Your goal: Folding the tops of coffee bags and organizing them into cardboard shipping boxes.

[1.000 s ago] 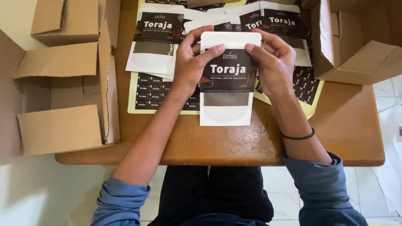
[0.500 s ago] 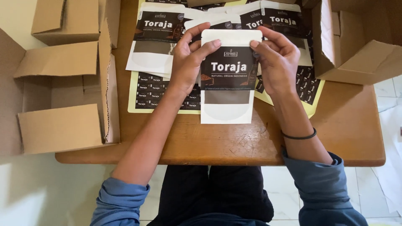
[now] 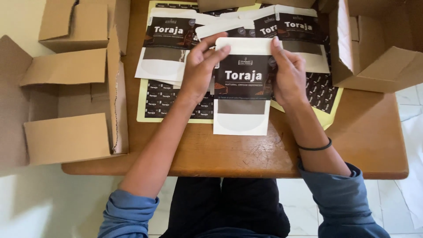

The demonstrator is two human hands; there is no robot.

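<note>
Wooden table (image 3: 246,154), left hand (image 3: 200,72) and right hand (image 3: 288,72) pinching white pouch (image 3: 241,112), label on; labelled pouches (image 3: 165,53) behind, sticker sheet (image 3: 172,103) part-used.

Bare wooden surface (image 3: 370,145) lies open at lower right and along the near edge; open cardboard boxes (image 3: 75,101) crowd the left and upper right, pouches (image 3: 165,48) cover the top centre.

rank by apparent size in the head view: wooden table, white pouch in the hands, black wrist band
1. wooden table
2. white pouch, held by both hands
3. black wrist band
</note>
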